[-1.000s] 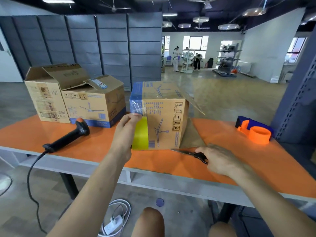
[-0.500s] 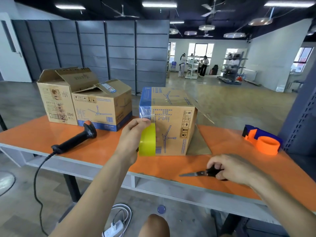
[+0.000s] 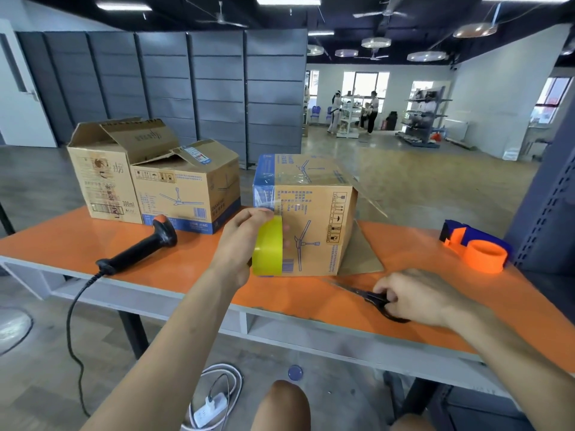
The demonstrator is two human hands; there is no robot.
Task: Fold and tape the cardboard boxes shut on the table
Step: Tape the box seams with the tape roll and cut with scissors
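Closing on the scissors [image 3: 371,296], the right hand [image 3: 417,298] now has its fingers curled over the black handles; a second ago it was only reaching onto them; the blades point left and lie low on the table [image 3: 193,269], nearer its near edge than before.

Head view, left side: the left hand [image 3: 241,241] holds the yellow tape roll [image 3: 267,247] against the near face of the middle box [image 3: 311,206], fingers wrapped round it, thumb on top; it has not left that spot; a clear strip of tape runs from the box's top left edge down to the roll.

Reading: the strip is laid and uncut; the scissors are likely for cutting it just above the roll; this box is then only partly sealed.

Containers: the middle box is closed on top under clear tape; its right end stands open, one flap [image 3: 362,256] flat on the table, another angled out; inside not visible.

Far left: two boxes touching, the tall box [image 3: 99,178] and the fan-print box [image 3: 189,194], top flaps raised or loose, untaped; contents hidden.

Also on the table: a black scanner [image 3: 140,247] left; an orange tape dispenser [image 3: 480,248] far right.
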